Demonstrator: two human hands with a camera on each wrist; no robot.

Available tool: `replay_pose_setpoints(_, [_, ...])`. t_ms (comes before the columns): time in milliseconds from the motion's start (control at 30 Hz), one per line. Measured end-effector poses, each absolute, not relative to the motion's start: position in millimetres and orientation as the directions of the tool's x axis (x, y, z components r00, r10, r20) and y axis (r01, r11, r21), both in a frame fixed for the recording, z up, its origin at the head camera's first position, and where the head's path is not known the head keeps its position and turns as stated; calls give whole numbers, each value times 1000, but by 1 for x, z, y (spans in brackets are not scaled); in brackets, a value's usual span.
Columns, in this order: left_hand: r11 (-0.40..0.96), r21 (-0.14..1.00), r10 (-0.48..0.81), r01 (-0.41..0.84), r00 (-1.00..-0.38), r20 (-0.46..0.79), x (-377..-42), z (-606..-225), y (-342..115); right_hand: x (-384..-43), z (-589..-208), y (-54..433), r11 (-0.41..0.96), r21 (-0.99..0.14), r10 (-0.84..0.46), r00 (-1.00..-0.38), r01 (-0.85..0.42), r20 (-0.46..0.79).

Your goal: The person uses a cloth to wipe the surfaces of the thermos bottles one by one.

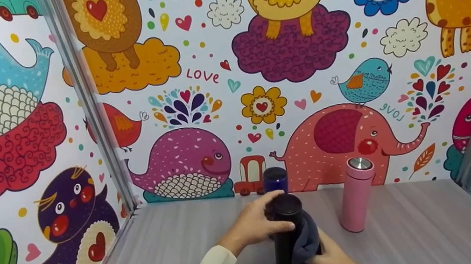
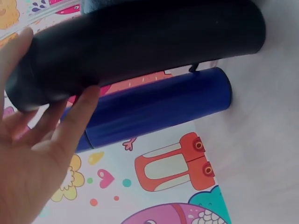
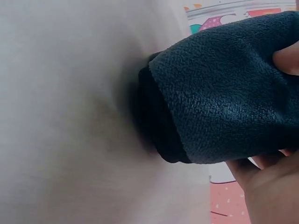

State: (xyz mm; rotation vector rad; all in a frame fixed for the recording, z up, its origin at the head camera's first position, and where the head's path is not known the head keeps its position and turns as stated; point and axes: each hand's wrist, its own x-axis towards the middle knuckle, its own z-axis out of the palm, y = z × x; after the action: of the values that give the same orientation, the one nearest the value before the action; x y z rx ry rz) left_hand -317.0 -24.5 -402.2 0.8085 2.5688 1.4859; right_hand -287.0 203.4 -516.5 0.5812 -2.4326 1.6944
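A black thermos bottle (image 1: 283, 247) stands near the front of the table, roughly upright. My left hand (image 1: 250, 224) grips it near its top, thumb and fingers on either side; the left wrist view also shows the bottle (image 2: 149, 44) in that hand (image 2: 37, 158). Against the bottle's right side my right hand (image 1: 333, 256) holds a dark grey-blue cloth (image 1: 306, 241). Seen from the right wrist, the plush cloth (image 3: 224, 98) wraps over the bottle's lower body, with the right hand's fingers (image 3: 275, 184) around it.
Just behind the black bottle stands a blue bottle (image 1: 275, 180), partly hidden in the head view. A pink bottle (image 1: 356, 205) with a silver-topped lid is to the right. Cartoon-printed walls (image 1: 219, 92) enclose the grey table (image 1: 164, 252) at the back and sides.
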Motion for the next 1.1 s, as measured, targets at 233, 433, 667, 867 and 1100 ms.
replay_pose_setpoints(233, [350,859,525,375,-838,152,-324,-403,-29,-286,-489,202,293,-902,-191,-944,-317,270])
replay_pose_setpoints(433, [353,849,514,393,-840,175,-327,-401,-26,-290,-467,199,258,-898,-188,-930,-357,315])
replay_pose_setpoints(667, [452,801,426,392,-884,192,-323,-404,-20,-291,-447,197,270,-879,-186,-917,-393,353])
replay_pose_setpoints(867, [472,776,426,418,-879,215,-325,-405,-19,-292,-443,199,275,-884,-172,-924,-378,342])
replay_pose_setpoints(1100, [430,809,417,400,-883,215,-324,-405,-25,-292,-457,198,262,-899,-177,-933,-350,312])
